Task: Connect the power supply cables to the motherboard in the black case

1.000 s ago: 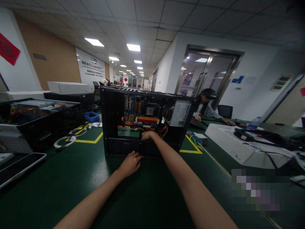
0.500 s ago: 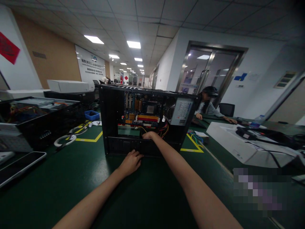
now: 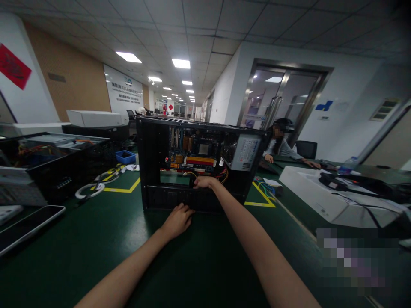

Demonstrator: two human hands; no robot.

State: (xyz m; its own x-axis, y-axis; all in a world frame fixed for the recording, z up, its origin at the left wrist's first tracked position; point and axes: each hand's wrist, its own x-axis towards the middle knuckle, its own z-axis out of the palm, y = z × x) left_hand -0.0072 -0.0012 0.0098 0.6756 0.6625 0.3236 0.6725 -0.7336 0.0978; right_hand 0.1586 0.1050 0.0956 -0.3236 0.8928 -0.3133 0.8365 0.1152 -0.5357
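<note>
An opened black computer case [image 3: 148,158] stands on the green table in front of me, its inside facing me. Inside it show a motherboard [image 3: 180,145] with coloured slots and a silver power supply [image 3: 247,152] at upper right. My right hand [image 3: 203,182] reaches over the lower rail into the case, beside thin cables [image 3: 221,174]. Its fingers are curled at a dark piece that I cannot make out. On the table, my left hand [image 3: 178,219] lies with fingers stretched toward the bottom edge of the case, touching or nearly touching it.
Another open computer case [image 3: 64,175] lies at left, near a phone [image 3: 32,229], a coiled white cable [image 3: 89,191] and a blue tray [image 3: 125,156]. A white box [image 3: 308,188] with black gear lies at right. A person [image 3: 282,143] sits behind at the right.
My right hand has pulled slightly up and toward the right at the case's lower rail, and more of its back shows. My left hand stays by the bottom edge. The view has shifted slightly.
</note>
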